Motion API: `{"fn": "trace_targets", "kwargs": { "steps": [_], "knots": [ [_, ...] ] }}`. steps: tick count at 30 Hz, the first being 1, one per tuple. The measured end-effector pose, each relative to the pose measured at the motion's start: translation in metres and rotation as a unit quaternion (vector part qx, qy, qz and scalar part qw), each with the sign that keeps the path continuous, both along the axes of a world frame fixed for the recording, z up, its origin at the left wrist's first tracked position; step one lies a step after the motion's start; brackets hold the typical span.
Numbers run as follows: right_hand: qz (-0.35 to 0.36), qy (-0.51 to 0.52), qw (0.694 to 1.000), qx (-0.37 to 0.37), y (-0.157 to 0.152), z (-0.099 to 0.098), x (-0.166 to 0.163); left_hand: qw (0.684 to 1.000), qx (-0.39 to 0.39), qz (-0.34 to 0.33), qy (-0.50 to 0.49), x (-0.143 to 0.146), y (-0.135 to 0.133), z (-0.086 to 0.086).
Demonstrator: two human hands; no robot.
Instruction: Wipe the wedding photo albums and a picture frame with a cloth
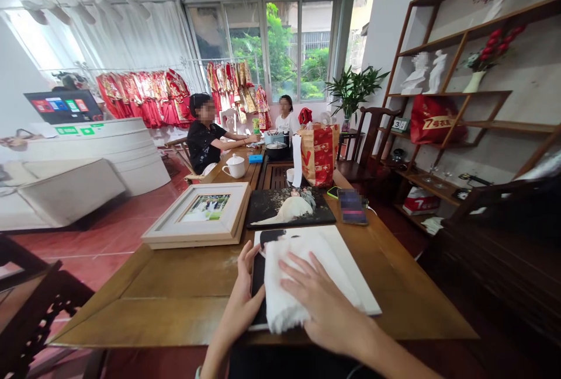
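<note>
A white folded cloth (pixel 289 280) lies on a white-bordered photo panel (pixel 350 274) near the front edge of the wooden table (pixel 175 291). My right hand (pixel 322 297) rests flat on the cloth, fingers spread and stretched out. My left hand (pixel 243 303) holds the panel's left edge, fingers curled against its dark side.
Behind the panel lie a dark wedding photo print (pixel 289 207), a stack of white picture frames (pixel 201 212), and a phone (pixel 353 207). Further back stand a white teapot (pixel 235 166) and a red paper bag (pixel 318 154). Two people sit at the far end. Wooden shelves fill the right wall.
</note>
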State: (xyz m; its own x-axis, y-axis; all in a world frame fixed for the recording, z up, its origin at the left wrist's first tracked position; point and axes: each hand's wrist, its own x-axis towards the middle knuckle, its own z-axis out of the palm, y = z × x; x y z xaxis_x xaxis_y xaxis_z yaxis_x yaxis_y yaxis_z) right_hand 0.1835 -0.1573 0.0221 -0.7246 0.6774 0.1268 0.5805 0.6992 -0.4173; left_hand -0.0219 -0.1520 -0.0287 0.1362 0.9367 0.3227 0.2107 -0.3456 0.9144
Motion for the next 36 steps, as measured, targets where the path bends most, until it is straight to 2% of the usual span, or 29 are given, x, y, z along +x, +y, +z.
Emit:
{"fn": "trace_targets", "kwargs": {
  "steps": [3,5,7,11,16,20,23,29,31,33,36],
  "knots": [
    [0.041,-0.023,0.998,-0.049,-0.031,-0.003,0.019,1.0,-0.005,0.009,0.016,0.001,-0.001,0.003],
    [0.06,-0.039,0.995,-0.076,-0.039,-0.004,0.034,0.999,-0.011,0.009,0.033,0.001,-0.002,0.004],
    [0.012,-0.026,0.997,-0.065,-0.033,-0.005,0.049,0.999,-0.017,0.002,0.05,0.0,-0.002,0.006],
    [-0.121,0.008,0.993,-0.01,0.01,-0.009,0.071,0.998,-0.019,-0.012,0.053,-0.001,-0.002,0.008],
    [-0.151,-0.004,0.989,0.007,0.077,-0.009,0.072,0.999,-0.017,-0.011,0.048,-0.001,-0.001,0.007],
    [-0.166,-0.003,0.986,0.018,0.094,-0.01,0.067,0.998,-0.021,-0.007,0.051,-0.001,-0.001,0.004],
    [-0.159,-0.008,0.987,0.02,0.074,-0.016,0.069,0.998,-0.023,0.001,0.062,-0.001,-0.001,0.003],
    [-0.071,-0.028,0.996,0.041,-0.014,-0.024,0.087,0.996,-0.033,0.003,0.079,0.001,-0.002,0.007],
    [-0.035,-0.031,0.999,0.028,-0.034,-0.024,0.095,0.996,-0.031,0.002,0.081,0.001,-0.002,0.008],
    [-0.017,-0.028,0.999,0.004,-0.038,-0.022,0.102,0.996,-0.026,0.001,0.08,0.0,-0.001,0.007],
    [-0.039,-0.013,0.999,-0.017,-0.015,-0.02,0.108,0.997,-0.021,-0.007,0.074,-0.002,0.001,0.005]
  ]
}}
